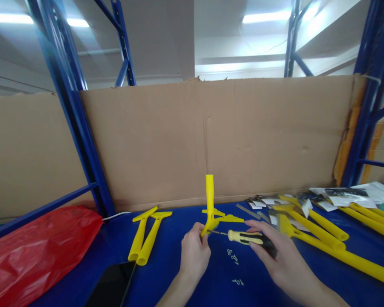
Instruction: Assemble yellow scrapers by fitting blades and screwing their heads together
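Observation:
My left hand is closed around the head end of a yellow scraper handle, whose round tube points upward. In my right hand is a screwdriver with a cream and black grip. Its shaft points left, and the tip meets the scraper head near my left fingers; the exact contact is too small to make out. Just behind lie flat yellow pieces. Small metal screws and nuts are scattered on the blue tabletop between my forearms.
Two yellow scraper handles lie to the left, beside a black phone and a red plastic bag. More yellow scrapers and printed packets cover the right side. Cardboard stands behind, between blue rack posts.

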Demonstrator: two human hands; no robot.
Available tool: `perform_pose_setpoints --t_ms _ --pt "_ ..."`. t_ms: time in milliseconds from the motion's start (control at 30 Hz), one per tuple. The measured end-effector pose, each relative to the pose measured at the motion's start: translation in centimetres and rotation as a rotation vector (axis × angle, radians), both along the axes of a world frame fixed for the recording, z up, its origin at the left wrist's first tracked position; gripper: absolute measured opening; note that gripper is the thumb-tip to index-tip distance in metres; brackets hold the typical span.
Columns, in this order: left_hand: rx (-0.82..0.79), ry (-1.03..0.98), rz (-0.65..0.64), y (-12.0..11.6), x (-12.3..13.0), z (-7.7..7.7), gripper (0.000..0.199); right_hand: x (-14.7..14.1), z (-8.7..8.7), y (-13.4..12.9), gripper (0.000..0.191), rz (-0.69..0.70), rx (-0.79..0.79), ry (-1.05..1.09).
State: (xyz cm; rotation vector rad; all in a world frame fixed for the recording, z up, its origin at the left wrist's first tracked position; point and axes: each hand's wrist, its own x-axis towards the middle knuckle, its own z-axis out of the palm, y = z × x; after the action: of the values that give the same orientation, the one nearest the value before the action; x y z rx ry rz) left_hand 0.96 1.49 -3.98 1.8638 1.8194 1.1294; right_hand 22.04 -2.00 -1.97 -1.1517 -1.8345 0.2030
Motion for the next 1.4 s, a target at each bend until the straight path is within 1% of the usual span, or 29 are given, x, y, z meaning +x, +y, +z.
perform_pose_setpoints --t_ms 67,133,167,267,300,367,433,467,533,600,667,767,800,833,900,967,1033,1133,1233,1300,1333,1367,1400 --pt "0.006 0.004 -0.024 -0.1 0.1 -0.1 0.017 0.1 0.4 0.1 0.030 -0.046 -0.041 0.014" --pt "0.016 -0.004 -0.033 0.0 0.1 -0.2 0.017 0.2 0.5 0.1 0.034 -0.061 -0.068 0.016" --pt "0.016 -0.011 -0.029 0.0 0.0 -0.2 0.016 0.2 0.4 0.0 0.034 -0.050 -0.067 0.008" --pt "-0.010 -0.034 -0.006 0.4 -0.4 -0.2 0.015 0.3 0.0 -0.2 0.045 0.022 -0.018 -0.027" --pt "-0.017 -0.035 0.001 0.5 -0.4 -0.2 0.015 0.2 -0.1 -0.2 0.044 0.049 0.001 -0.043" --pt "-0.015 -0.032 0.007 0.6 -0.6 -0.3 0.015 0.1 -0.2 -0.4 0.036 0.073 0.028 -0.067" --pt "-0.005 -0.026 0.002 0.6 -0.6 -0.4 0.015 -0.1 0.0 -0.4 0.028 0.042 0.020 -0.078" --pt "0.001 -0.022 -0.005 0.5 -0.6 -0.4 0.015 -0.1 0.1 -0.3 0.028 0.019 -0.005 -0.080" --pt "0.016 -0.010 -0.018 0.5 -0.5 -0.4 0.015 -0.1 0.4 -0.2 0.034 -0.014 -0.081 -0.088" --pt "0.031 -0.013 -0.020 0.6 -0.6 -0.3 0.015 -0.1 0.5 -0.2 0.039 -0.020 -0.157 -0.121" --pt "0.035 -0.045 -0.008 0.7 -0.7 0.0 0.014 -0.1 0.6 -0.3 0.034 0.024 -0.203 -0.203" --pt "0.031 -0.095 0.005 0.9 -0.8 0.3 0.013 -0.4 0.8 -0.5 0.012 0.146 -0.240 -0.341" --pt "0.031 -0.103 0.009 0.9 -0.8 0.3 0.013 -0.4 0.8 -0.5 0.013 0.167 -0.243 -0.356" --pt "0.033 -0.109 0.014 1.0 -0.8 0.4 0.012 -0.4 0.9 -0.4 0.017 0.161 -0.243 -0.352" --pt "0.042 -0.121 0.034 0.9 -0.9 0.4 0.011 -0.2 0.9 0.1 0.023 0.082 -0.234 -0.314" --pt "0.064 -0.126 0.064 0.9 -1.0 0.5 0.010 0.3 0.6 0.9 0.025 -0.034 -0.226 -0.306" --pt "0.088 -0.124 0.086 0.9 -1.2 0.6 0.009 0.9 0.0 1.7 0.026 -0.137 -0.241 -0.347" --pt "0.128 -0.091 0.093 0.7 -1.4 0.8 0.009 1.5 -0.9 2.6 0.024 -0.286 -0.281 -0.463" --pt "0.180 -0.016 0.071 0.5 -1.2 0.8 0.012 1.6 -1.3 3.2 0.021 -0.395 -0.227 -0.512" --pt "0.234 0.046 0.038 0.4 -1.1 0.6 0.015 1.4 -1.1 3.5 0.021 -0.437 -0.134 -0.429" --pt "0.272 0.080 0.022 0.3 -1.0 0.5 0.016 1.3 -0.9 3.6 0.023 -0.433 -0.098 -0.332" --pt "0.321 0.116 0.007 0.3 -0.9 0.4 0.017 1.2 -0.7 3.6 0.028 -0.399 -0.103 -0.195" --pt "0.382 0.153 -0.009 0.2 -0.9 0.3 0.018 1.0 -0.5 3.6 0.036 -0.333 -0.175 -0.025"
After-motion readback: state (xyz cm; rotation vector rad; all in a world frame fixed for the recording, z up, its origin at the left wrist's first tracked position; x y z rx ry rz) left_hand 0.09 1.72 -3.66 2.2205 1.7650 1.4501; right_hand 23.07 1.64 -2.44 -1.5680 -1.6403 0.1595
